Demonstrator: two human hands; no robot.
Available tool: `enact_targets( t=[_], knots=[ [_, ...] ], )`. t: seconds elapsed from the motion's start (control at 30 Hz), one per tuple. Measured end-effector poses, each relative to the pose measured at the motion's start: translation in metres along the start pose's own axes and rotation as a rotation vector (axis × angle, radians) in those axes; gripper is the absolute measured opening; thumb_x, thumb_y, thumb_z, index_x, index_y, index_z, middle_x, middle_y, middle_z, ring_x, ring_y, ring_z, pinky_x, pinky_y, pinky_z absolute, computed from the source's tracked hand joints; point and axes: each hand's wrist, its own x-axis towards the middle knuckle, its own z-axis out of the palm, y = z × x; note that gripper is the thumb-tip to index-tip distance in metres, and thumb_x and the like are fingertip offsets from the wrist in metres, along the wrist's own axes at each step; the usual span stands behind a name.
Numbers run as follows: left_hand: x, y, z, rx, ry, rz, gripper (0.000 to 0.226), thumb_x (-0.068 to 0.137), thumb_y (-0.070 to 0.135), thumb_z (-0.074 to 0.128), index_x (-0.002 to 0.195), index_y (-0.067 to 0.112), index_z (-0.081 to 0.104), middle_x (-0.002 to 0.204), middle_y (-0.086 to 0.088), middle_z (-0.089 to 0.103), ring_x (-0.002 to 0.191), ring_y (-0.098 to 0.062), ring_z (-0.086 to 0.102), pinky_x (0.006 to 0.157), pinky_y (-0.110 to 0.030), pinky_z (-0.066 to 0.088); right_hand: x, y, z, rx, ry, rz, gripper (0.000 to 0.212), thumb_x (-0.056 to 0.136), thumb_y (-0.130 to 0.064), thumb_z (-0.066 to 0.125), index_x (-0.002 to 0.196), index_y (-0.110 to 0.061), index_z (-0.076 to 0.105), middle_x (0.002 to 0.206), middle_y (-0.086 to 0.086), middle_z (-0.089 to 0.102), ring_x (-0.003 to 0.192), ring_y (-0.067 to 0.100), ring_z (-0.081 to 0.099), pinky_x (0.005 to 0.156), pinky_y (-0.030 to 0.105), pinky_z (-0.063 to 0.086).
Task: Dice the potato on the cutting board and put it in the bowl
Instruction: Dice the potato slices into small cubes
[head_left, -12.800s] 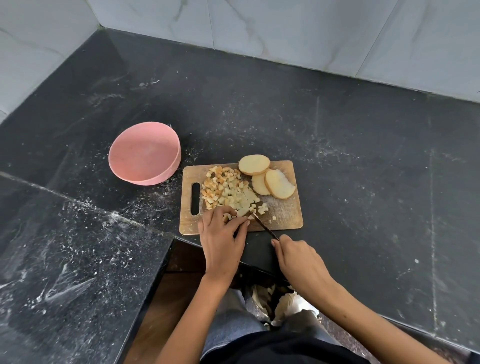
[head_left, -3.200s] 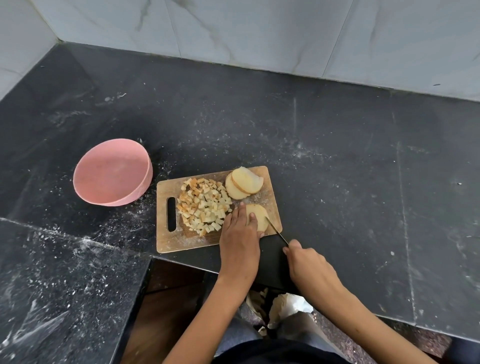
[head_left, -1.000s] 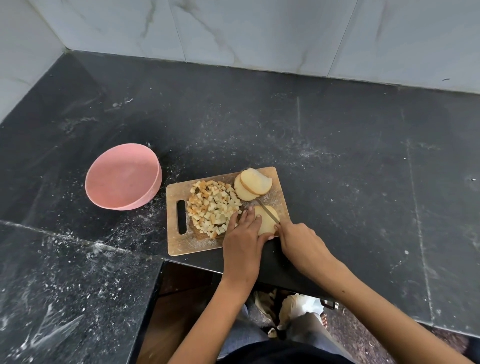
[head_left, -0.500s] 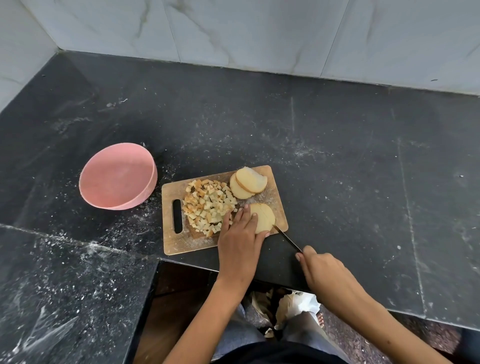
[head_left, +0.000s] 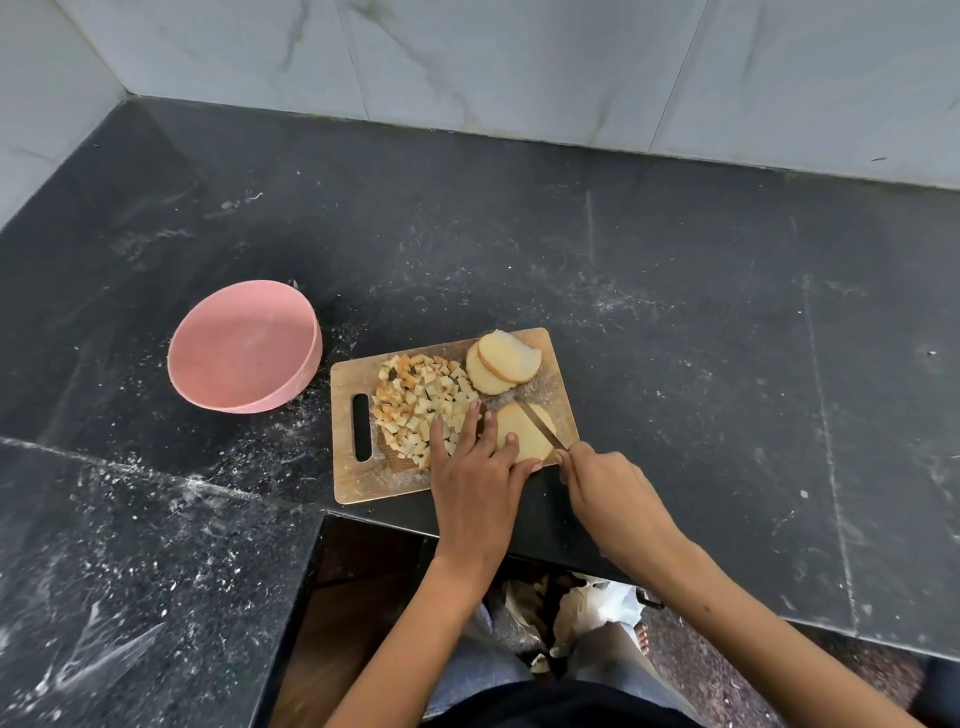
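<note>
A wooden cutting board (head_left: 358, 478) lies at the counter's front edge. A pile of diced potato (head_left: 415, 397) covers its middle. Two potato slices (head_left: 506, 358) lean together at the board's far right corner. A third slice (head_left: 524, 434) lies flat near the front right. My left hand (head_left: 475, 473) presses on that slice with straight fingers. My right hand (head_left: 608, 486) grips a knife (head_left: 540, 423), and its thin blade lies across the slice. The pink bowl (head_left: 241, 345) stands to the left of the board with nothing in it.
The black stone counter (head_left: 675, 312) is dusted with white specks and runs back to a tiled wall (head_left: 519, 62). A lower counter section (head_left: 130, 571) lies at front left. Below the counter edge, my legs and a crumpled bag (head_left: 587, 608) show.
My right hand has come back in from the right, and the knife blade now lies across the flat slice. My left hand has stayed on that slice.
</note>
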Motion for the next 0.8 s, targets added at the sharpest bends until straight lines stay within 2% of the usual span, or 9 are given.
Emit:
enact_targets(
  t=[0.1, 0.17, 0.27, 0.37, 0.43, 0.5, 0.57, 0.7, 0.8],
  knots=[
    [0.0, -0.002, 0.0, -0.027, -0.002, 0.011, 0.026, 0.077, 0.035, 0.078, 0.093, 0.015, 0.077, 0.113, -0.011, 0.07, 0.121, -0.028, 0.058, 0.11, -0.05, 0.019, 0.003, -0.004, 0.003, 0.001, -0.014, 0.011, 0.038, 0.104, -0.034, 0.022, 0.108, -0.008, 0.049, 0.082, 0.01, 0.053, 0.074, 0.028, 0.053, 0.063, 0.032, 0.035],
    [0.001, -0.004, -0.001, -0.042, -0.01, 0.023, 0.026, 0.076, 0.033, 0.079, 0.094, 0.015, 0.077, 0.114, -0.012, 0.07, 0.122, -0.028, 0.058, 0.109, -0.051, 0.019, 0.006, -0.006, 0.004, -0.016, -0.029, 0.029, 0.037, 0.105, -0.032, 0.022, 0.11, -0.007, 0.049, 0.093, 0.014, 0.059, 0.086, 0.033, 0.06, 0.065, 0.033, 0.037],
    [0.001, -0.005, -0.002, -0.038, -0.015, 0.04, 0.025, 0.076, 0.032, 0.079, 0.094, 0.015, 0.077, 0.115, -0.011, 0.07, 0.122, -0.027, 0.058, 0.108, -0.052, 0.019, 0.015, -0.011, 0.004, -0.039, -0.074, 0.057, 0.036, 0.105, -0.03, 0.024, 0.112, -0.005, 0.049, 0.105, 0.016, 0.06, 0.098, 0.035, 0.06, 0.068, 0.034, 0.037],
    [0.002, -0.004, -0.003, -0.025, -0.018, 0.042, 0.024, 0.078, 0.032, 0.077, 0.095, 0.015, 0.077, 0.115, -0.012, 0.069, 0.122, -0.027, 0.058, 0.108, -0.052, 0.018, 0.022, -0.013, 0.004, -0.049, -0.101, 0.074, 0.031, 0.105, -0.026, 0.027, 0.112, -0.004, 0.049, 0.109, 0.016, 0.059, 0.101, 0.035, 0.06, 0.069, 0.033, 0.037],
    [0.002, -0.002, -0.003, 0.012, -0.033, 0.033, 0.023, 0.086, 0.035, 0.069, 0.096, 0.016, 0.077, 0.117, -0.011, 0.069, 0.123, -0.027, 0.057, 0.109, -0.053, 0.017, 0.021, -0.013, 0.007, -0.069, -0.114, 0.086, 0.026, 0.104, -0.022, 0.03, 0.116, -0.005, 0.047, 0.111, 0.015, 0.06, 0.102, 0.034, 0.06, 0.07, 0.034, 0.037],
    [0.002, 0.0, -0.003, 0.05, -0.046, 0.02, 0.029, 0.09, 0.039, 0.059, 0.098, 0.018, 0.077, 0.118, -0.009, 0.069, 0.124, -0.027, 0.056, 0.11, -0.052, 0.017, 0.015, -0.009, 0.009, -0.089, -0.128, 0.098, 0.026, 0.103, -0.019, 0.03, 0.123, -0.008, 0.043, 0.111, 0.014, 0.06, 0.102, 0.033, 0.061, 0.071, 0.034, 0.04],
    [0.002, 0.001, -0.004, 0.064, -0.05, 0.017, 0.025, 0.085, 0.038, 0.068, 0.098, 0.018, 0.077, 0.116, -0.009, 0.069, 0.124, -0.027, 0.056, 0.109, -0.052, 0.016, 0.006, -0.003, 0.011, -0.109, -0.14, 0.096, 0.028, 0.104, -0.023, 0.026, 0.124, -0.009, 0.04, 0.11, 0.014, 0.06, 0.101, 0.034, 0.061, 0.072, 0.037, 0.042],
    [0.002, 0.002, -0.004, 0.073, -0.064, 0.006, 0.026, 0.077, 0.035, 0.077, 0.097, 0.018, 0.077, 0.115, -0.009, 0.07, 0.122, -0.028, 0.058, 0.108, -0.053, 0.017, -0.019, 0.012, 0.013, -0.124, -0.173, 0.091, 0.024, 0.105, -0.031, 0.02, 0.098, -0.012, 0.033, 0.094, 0.011, 0.058, 0.096, 0.035, 0.06, 0.067, 0.036, 0.036],
    [0.002, 0.001, -0.004, 0.084, -0.077, 0.008, 0.026, 0.078, 0.035, 0.077, 0.097, 0.018, 0.077, 0.115, -0.009, 0.07, 0.122, -0.028, 0.058, 0.107, -0.054, 0.017, -0.029, 0.018, 0.014, -0.126, -0.178, 0.094, 0.024, 0.105, -0.033, 0.019, 0.094, -0.014, 0.028, 0.087, 0.009, 0.054, 0.094, 0.035, 0.061, 0.066, 0.035, 0.037]
  ],
)
